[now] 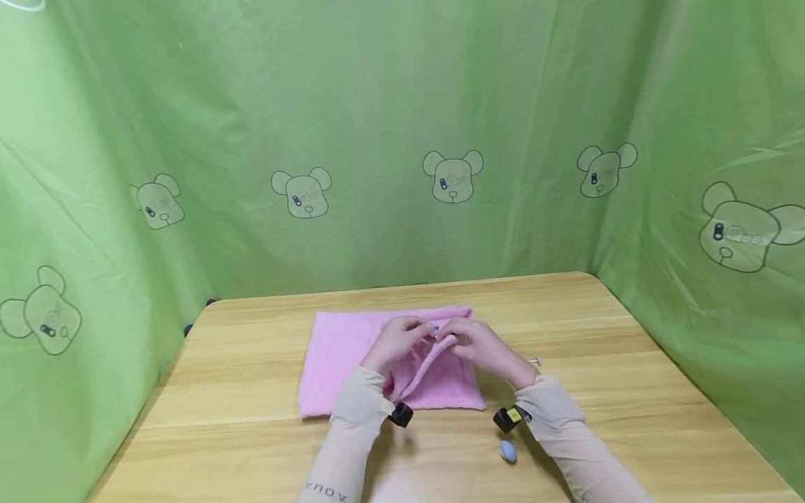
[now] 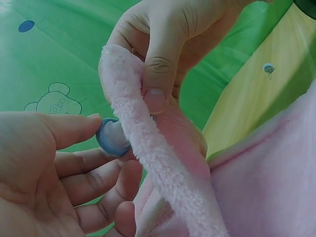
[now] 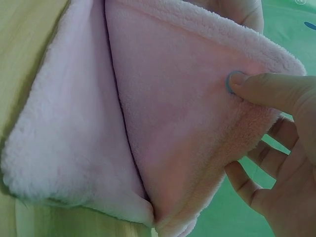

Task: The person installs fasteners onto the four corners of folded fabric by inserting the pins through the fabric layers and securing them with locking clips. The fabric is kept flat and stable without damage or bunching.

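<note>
A folded pink fleece cloth [image 1: 336, 363] lies on the wooden table, with one corner raised between the two hands. At that corner my left hand [image 1: 397, 344] pinches a round blue cap with a pale centre [image 2: 112, 138], thumb and index finger at its rim, right against the fleece edge. My right hand [image 1: 483, 347] grips the raised corner between thumb and fingers. In the right wrist view, its thumb presses a small blue-rimmed disc [image 3: 229, 84] on the cloth's face. My left hand is mostly hidden behind the fleece there.
A blue oval piece [image 1: 508, 451] lies on the table near my right wrist. Beyond the right forearm is a small pin-like piece with a round head [image 1: 536, 361]. Green curtains [image 1: 377, 91] with bear-head prints hang around the table [image 1: 239, 391].
</note>
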The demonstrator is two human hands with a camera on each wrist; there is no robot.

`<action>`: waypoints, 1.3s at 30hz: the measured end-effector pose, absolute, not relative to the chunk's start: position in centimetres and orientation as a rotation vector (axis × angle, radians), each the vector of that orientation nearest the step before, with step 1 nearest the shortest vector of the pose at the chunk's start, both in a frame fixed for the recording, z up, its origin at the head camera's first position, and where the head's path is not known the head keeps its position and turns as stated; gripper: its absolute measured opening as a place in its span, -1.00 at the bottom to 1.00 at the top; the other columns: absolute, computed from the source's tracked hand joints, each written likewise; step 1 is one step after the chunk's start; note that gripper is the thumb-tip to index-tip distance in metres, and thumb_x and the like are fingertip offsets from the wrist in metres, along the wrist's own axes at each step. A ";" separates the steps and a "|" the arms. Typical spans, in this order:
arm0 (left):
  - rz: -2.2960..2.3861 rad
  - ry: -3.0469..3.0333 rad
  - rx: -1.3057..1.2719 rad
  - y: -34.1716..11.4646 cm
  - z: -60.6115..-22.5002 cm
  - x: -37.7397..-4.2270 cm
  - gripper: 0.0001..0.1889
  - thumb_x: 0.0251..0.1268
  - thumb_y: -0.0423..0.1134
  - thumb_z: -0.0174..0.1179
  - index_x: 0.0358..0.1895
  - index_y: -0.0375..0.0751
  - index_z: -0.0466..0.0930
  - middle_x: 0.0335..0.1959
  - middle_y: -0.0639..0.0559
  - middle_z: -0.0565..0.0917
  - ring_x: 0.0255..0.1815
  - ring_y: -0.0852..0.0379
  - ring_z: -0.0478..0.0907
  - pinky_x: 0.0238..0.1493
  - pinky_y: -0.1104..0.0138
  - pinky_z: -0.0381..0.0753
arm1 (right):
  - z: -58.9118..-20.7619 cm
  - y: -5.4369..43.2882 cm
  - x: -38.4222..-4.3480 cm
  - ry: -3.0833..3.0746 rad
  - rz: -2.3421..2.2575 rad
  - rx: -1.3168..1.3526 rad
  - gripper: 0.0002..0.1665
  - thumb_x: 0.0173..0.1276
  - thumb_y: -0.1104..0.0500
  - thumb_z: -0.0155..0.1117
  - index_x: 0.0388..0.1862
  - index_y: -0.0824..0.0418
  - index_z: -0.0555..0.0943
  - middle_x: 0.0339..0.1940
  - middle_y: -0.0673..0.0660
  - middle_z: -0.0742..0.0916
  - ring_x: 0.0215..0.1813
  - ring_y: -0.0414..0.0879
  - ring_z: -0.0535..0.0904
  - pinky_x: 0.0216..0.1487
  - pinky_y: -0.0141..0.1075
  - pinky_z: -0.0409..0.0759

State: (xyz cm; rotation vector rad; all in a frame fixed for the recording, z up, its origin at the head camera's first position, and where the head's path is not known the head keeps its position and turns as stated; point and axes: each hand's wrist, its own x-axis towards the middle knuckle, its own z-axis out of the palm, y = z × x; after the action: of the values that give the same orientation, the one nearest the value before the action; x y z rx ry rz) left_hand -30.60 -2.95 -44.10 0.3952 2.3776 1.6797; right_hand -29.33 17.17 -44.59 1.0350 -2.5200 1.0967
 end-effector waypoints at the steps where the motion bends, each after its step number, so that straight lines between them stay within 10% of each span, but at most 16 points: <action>1: 1.675 2.372 0.391 -2.9 -44.0 -30.6 -0.70 0.39 -0.05 0.14 -0.08 -0.17 0.71 -0.22 -0.05 0.76 -0.22 0.18 0.63 0.11 0.22 0.51 | -44.6 17.2 -29.3 -2.520 1.094 1.032 -0.80 0.17 0.33 0.39 -0.22 0.13 0.69 -0.19 0.03 0.79 -0.07 -0.03 0.69 0.06 -0.23 0.65; 29: 1.588 2.351 0.434 -3.0 -43.7 -30.1 -0.72 0.39 -0.04 0.13 -0.12 -0.15 0.70 -0.22 -0.04 0.75 -0.16 0.10 0.63 0.25 0.10 0.42 | -44.2 17.4 -29.1 -2.577 1.123 0.977 -0.78 0.18 0.36 0.35 -0.22 0.10 0.68 -0.23 0.02 0.77 -0.18 -0.21 0.61 -0.09 -0.38 0.60; 39: 1.385 2.347 0.688 -3.7 -42.8 -29.6 -0.67 0.28 -0.01 0.27 0.01 -0.09 0.65 -0.23 0.03 0.71 -0.21 0.17 0.60 0.01 0.29 0.55 | -44.2 17.3 -29.1 -2.571 1.160 0.959 -0.81 0.20 0.34 0.36 -0.23 0.12 0.69 -0.24 0.03 0.77 -0.19 -0.20 0.62 -0.09 -0.37 0.62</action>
State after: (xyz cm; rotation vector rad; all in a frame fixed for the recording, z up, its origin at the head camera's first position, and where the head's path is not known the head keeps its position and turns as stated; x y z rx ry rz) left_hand -29.61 -3.67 -42.75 0.6883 2.3474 1.3847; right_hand -29.11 17.35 -44.16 0.9590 -2.5705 1.1602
